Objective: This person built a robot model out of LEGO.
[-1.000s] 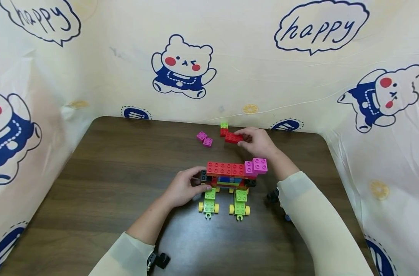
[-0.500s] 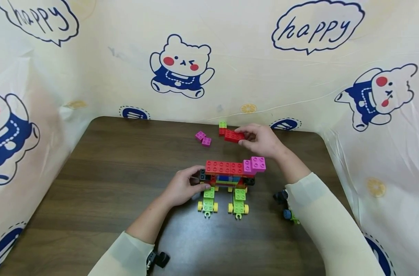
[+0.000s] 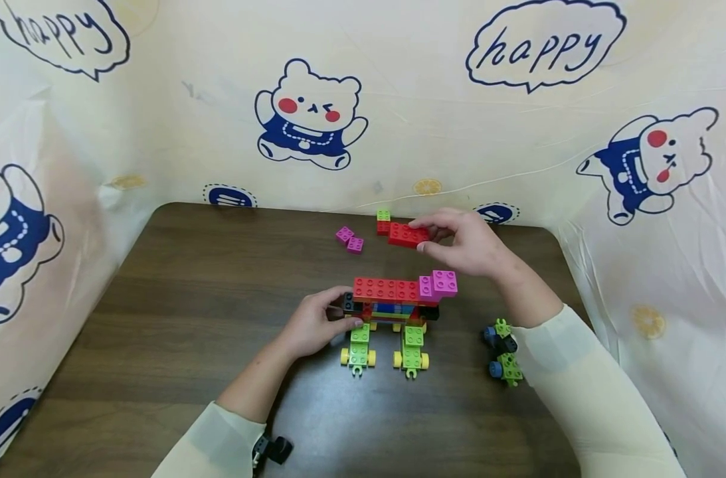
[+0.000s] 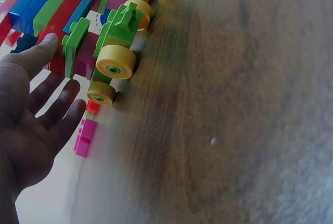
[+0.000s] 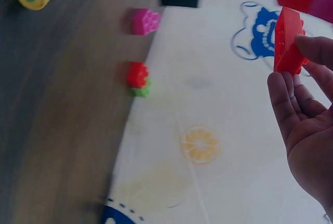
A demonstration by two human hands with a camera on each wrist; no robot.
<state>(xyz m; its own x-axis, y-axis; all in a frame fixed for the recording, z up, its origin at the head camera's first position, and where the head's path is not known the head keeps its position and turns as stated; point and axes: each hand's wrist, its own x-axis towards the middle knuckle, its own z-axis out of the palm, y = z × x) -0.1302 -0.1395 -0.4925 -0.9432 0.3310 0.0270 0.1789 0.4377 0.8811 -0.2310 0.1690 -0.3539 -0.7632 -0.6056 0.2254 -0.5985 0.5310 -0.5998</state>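
Note:
A toy vehicle of building bricks (image 3: 386,291) stands mid-table, with a long red top, pink bricks at its right end and green bases on yellow wheels (image 4: 115,62). My left hand (image 3: 317,324) grips its left end, thumb on the front side and fingers behind. Beyond the vehicle, my right hand (image 3: 467,242) pinches a red brick (image 3: 407,235) by its right end between thumb and fingers. In the right wrist view that red brick (image 5: 289,42) is held up off the table. The right fingertips are partly hidden behind it.
Two pink bricks (image 3: 349,240) lie at the back of the table. A small red brick with a green one on it (image 3: 383,223) is near the back edge. To the right, beside my sleeve, sits a green piece with blue wheels (image 3: 506,355). A patterned sheet rises behind the table.
My right hand has come slightly toward me and risen with the red brick. The right forearm has swung right, uncovering the blue-wheeled piece. My left hand keeps its grip.

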